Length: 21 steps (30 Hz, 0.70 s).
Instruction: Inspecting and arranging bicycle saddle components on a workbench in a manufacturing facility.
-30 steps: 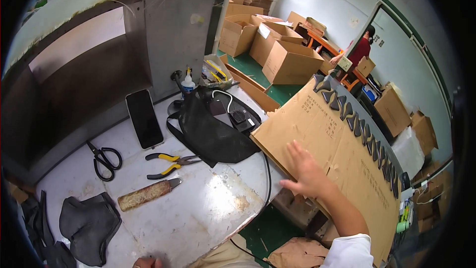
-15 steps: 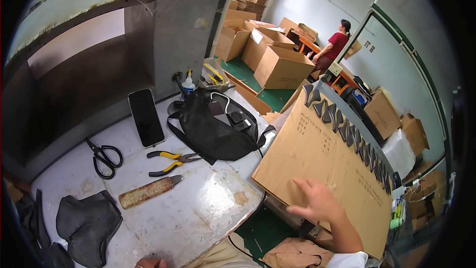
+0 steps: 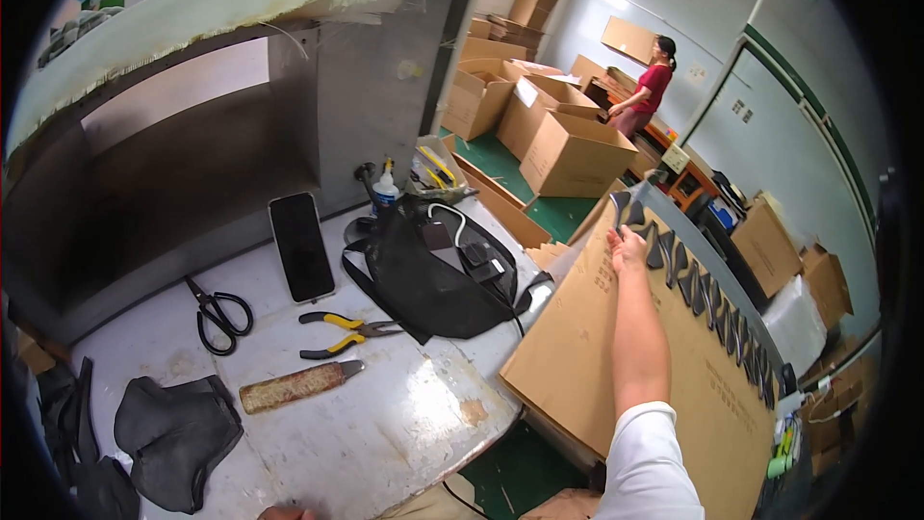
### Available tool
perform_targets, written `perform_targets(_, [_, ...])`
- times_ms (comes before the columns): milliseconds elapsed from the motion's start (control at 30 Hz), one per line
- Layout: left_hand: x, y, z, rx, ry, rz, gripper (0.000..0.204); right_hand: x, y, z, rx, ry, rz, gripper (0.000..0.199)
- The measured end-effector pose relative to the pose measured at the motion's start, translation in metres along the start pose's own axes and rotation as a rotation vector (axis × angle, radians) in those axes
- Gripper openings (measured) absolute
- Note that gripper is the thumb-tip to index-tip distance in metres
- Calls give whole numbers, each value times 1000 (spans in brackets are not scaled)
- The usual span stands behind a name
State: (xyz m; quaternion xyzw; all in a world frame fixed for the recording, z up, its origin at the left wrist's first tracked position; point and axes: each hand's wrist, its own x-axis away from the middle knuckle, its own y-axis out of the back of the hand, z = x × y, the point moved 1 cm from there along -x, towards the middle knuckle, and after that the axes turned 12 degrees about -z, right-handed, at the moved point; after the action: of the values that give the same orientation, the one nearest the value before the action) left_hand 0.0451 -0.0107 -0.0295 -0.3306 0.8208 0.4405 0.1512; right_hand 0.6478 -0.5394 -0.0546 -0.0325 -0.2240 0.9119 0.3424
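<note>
My right hand reaches out over a large cardboard sheet on my right. Its fingers are bent together at the lower end of a slim black curved piece, near the far end of a row. Several like black pieces lie side by side along the sheet's far edge. Only a little of my left hand shows at the bottom edge; its fingers are mostly cut off. Closest to it on the worktable are a black folded leather-like piece and a knife with a worn, wrapped handle.
Black-handled scissors, yellow-and-black pliers, a phone and a black pouch with a cable lie on the table. A glue bottle stands behind. Farther off, a person in red stands by open cartons.
My right hand has moved forward from above the sheet's near part to the far end of the row, its fingers drawing together. The view has shifted slightly.
</note>
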Motion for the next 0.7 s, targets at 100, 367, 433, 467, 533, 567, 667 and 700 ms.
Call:
perform_targets(100, [-3, -3, -2, -66, -19, -3, 9, -35, -13, 6, 35, -130, -138, 22])
perform_targets(367, [-12, -22, -5, -148, 1, 22, 10, -106, -10, 12, 365, 197, -194, 45])
perform_targets(433, [-10, -19, -14, -210, 18, 26, 10, -43, -46, -30, 761, 1013, -372, 48])
perform_targets(467, [-11, -17, -15, -235, 27, 15, 10, -13, -61, -20, 703, 1102, -317, 46])
perform_targets(533, [-12, -17, -13, -204, 9, 9, 10, 4, -58, -3, 770, 1148, -189, 44])
perform_targets(567, [-11, -19, -13, -195, 7, -2, 10, 17, -59, 0, 769, 1158, -191, 44])
perform_targets(667, [-8, -17, -10, -186, 2, 27, 10, 74, -60, 3, 592, 1149, 80, 39])
perform_targets(700, [-8, -15, -10, -182, 3, 17, 10, 101, -54, 5, 594, 1091, 166, 38])
